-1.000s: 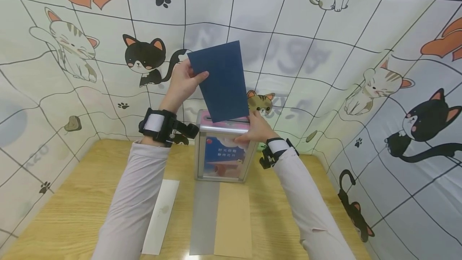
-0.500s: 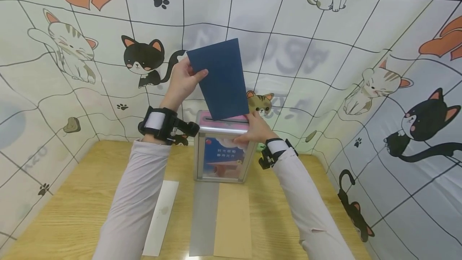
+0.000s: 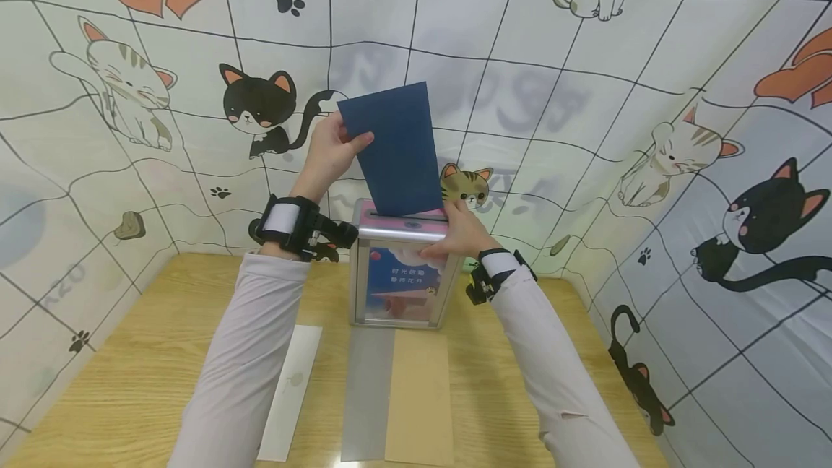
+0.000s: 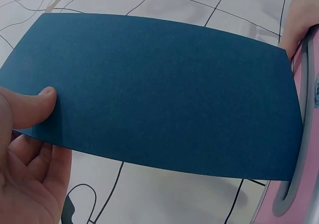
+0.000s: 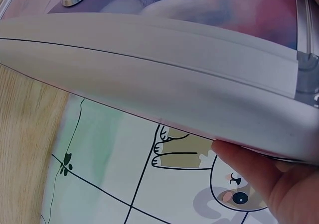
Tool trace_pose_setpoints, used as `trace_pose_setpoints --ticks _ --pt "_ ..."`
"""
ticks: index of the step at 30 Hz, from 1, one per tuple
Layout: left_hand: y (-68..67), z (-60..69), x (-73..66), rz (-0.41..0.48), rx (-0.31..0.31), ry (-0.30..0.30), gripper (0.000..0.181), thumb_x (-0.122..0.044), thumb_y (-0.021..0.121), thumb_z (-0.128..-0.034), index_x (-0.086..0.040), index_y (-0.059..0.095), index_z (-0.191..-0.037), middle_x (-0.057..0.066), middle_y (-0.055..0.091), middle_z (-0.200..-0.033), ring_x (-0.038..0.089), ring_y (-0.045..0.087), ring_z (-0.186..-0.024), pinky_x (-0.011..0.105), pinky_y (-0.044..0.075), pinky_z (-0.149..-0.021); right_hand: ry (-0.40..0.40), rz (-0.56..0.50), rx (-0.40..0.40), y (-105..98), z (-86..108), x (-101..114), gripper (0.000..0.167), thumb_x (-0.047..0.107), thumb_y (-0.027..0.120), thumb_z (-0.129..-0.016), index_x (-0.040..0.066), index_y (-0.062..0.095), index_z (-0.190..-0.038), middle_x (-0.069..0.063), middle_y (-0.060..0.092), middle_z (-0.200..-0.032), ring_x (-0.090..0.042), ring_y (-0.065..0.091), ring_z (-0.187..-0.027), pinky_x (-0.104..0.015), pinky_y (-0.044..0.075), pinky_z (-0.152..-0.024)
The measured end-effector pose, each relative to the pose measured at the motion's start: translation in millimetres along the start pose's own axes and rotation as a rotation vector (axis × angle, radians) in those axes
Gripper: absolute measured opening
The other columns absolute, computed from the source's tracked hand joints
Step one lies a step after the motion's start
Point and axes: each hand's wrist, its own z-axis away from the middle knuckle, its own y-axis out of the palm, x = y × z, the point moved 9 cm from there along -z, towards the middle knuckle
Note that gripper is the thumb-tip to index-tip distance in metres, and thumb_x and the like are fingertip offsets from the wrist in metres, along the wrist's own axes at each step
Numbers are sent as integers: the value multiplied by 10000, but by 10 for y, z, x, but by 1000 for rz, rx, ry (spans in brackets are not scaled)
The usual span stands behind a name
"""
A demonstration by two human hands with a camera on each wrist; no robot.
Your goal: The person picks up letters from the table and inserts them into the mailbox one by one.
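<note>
In the head view, my left hand (image 3: 330, 150) pinches a dark blue envelope (image 3: 399, 150) near its upper left edge, thumb in front and fingers behind. Slightly tilted, the envelope stands above a letter box (image 3: 398, 284) with a pink top and silver frame. Its lower edge meets the dark slot (image 3: 425, 219); how far in it sits I cannot tell. My right hand (image 3: 463, 231) grips the box's upper right corner. The left wrist view shows the envelope (image 4: 159, 94) bowed a little, its end along the grey slot rim (image 4: 285, 201). In the right wrist view, a hand (image 5: 269, 184) holds the box's silver edge (image 5: 149, 74).
On the wooden table (image 3: 149, 352), a white strip-like paper (image 3: 292, 388) lies by the left sleeve. A grey piece (image 3: 368, 388) and a tan piece (image 3: 419, 396) lie side by side before the box. A cloth with printed cats (image 3: 520, 92) surrounds the table.
Over the last half second, my left hand has lowered the envelope slightly, and its lower edge has shifted back to the slot. My right hand has stayed on the box corner.
</note>
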Motion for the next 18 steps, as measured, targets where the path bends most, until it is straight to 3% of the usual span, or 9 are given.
trace_pose_setpoints --ticks 8,18 --pt "77 -3 72 -38 39 -51 363 -77 608 -859 -40 517 -1209 133 607 -1163 232 585 -1059 331 460 -900 7 -8 4 9 -6 -12 1015 476 813 -532 87 354 -1351 -115 377 -1159 -252 460 -942 -390 448 -830" --pt "216 20 131 -29 101 -15 352 -43 590 -862 -15 513 -1205 165 612 -1130 257 596 -1013 340 477 -865 3 -21 8 10 -15 -7 1043 476 815 -536 118 326 -1386 -112 373 -1180 -251 459 -956 -394 443 -839"
